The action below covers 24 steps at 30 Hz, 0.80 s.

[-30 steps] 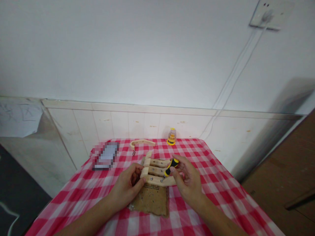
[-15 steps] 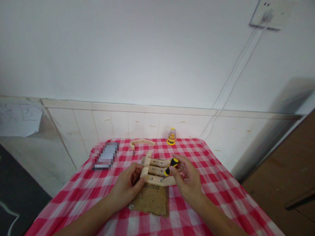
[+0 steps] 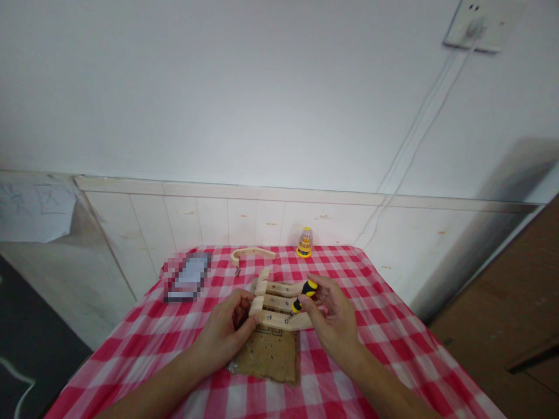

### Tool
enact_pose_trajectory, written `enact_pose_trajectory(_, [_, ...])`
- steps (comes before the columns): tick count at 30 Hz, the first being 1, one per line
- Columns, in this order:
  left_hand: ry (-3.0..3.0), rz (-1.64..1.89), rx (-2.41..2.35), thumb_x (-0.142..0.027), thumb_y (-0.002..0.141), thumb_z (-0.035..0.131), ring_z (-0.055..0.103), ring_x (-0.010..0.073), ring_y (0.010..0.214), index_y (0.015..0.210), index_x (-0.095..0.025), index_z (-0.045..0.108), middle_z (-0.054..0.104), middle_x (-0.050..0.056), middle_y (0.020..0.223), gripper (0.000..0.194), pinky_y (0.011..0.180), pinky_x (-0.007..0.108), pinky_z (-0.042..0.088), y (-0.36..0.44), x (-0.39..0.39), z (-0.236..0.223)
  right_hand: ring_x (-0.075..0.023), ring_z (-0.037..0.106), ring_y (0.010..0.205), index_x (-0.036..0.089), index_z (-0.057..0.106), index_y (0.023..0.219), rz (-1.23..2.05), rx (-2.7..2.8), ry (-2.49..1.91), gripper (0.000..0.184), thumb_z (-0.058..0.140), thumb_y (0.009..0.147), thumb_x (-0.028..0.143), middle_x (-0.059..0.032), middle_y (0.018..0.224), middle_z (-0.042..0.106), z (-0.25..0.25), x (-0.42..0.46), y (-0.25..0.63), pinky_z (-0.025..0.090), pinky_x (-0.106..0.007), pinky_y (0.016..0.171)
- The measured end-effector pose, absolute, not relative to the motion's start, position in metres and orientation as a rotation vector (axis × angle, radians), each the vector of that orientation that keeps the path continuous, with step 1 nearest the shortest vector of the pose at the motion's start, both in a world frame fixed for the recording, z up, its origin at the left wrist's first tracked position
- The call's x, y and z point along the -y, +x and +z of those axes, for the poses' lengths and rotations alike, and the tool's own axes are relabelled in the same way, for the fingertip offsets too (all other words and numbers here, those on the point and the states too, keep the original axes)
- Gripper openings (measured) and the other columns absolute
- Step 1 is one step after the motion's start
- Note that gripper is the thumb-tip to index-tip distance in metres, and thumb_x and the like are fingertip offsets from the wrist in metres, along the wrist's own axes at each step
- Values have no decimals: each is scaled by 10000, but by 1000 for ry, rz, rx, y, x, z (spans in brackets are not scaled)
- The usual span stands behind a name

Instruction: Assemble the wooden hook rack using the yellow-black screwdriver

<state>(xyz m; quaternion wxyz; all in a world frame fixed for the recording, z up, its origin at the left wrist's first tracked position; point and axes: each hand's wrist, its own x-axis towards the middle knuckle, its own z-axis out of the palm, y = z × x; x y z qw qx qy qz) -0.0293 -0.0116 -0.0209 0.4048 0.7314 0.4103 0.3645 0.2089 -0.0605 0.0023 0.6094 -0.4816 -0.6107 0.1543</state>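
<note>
My right hand (image 3: 334,314) grips a yellow and black screwdriver (image 3: 309,288), tilted down to the left. Its tip meets a screw on the nearest of three curved wooden pieces (image 3: 277,319), which lie side by side. The fingers of my left hand (image 3: 231,320) are closed on the left ends of these pieces. Two screw heads show on the nearest piece. Beneath the wood is a brown cardboard pad (image 3: 273,358) with dark printing and small holes. A single curved wooden hook (image 3: 255,251) lies farther back, with a few small screws (image 3: 237,271) by it.
A clear and yellow bit case (image 3: 304,243) stands near the wall at the back. To the left lies a blurred-out phone-like slab (image 3: 188,277). A red and white checked cloth (image 3: 371,355) covers the table. Cables hang from a wall socket (image 3: 471,26) at upper right.
</note>
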Motion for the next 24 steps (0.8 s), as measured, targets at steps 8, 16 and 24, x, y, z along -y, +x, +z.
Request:
enact_pose_trajectory(8, [1845, 904, -1013, -402, 919, 608, 524, 146, 645, 1010, -199, 591, 608, -7, 778, 223, 586, 260, 396, -29, 11, -23, -212, 749, 760, 246, 654, 1160, 336, 1387, -1146, 304, 721, 916, 414, -67, 939, 750, 5, 61, 207, 625, -314, 603])
enact_pose_trajectory(16, [1856, 920, -1014, -391, 910, 622, 488, 133, 611, 996, -203, 593, 571, -28, 736, 208, 562, 251, 375, -29, 11, -23, -200, 744, 729, 261, 639, 1160, 274, 1398, -1131, 262, 702, 928, 366, -62, 944, 742, 5, 62, 207, 611, -292, 573])
enact_pose_trajectory(24, [1863, 917, -1034, -422, 906, 631, 501, 140, 617, 1002, -199, 599, 594, -13, 737, 245, 563, 253, 380, -29, 10, -23, -214, 760, 890, 279, 599, 1270, 267, 1490, -1036, 306, 637, 966, 282, -99, 1123, 747, 6, 65, 208, 646, -360, 767])
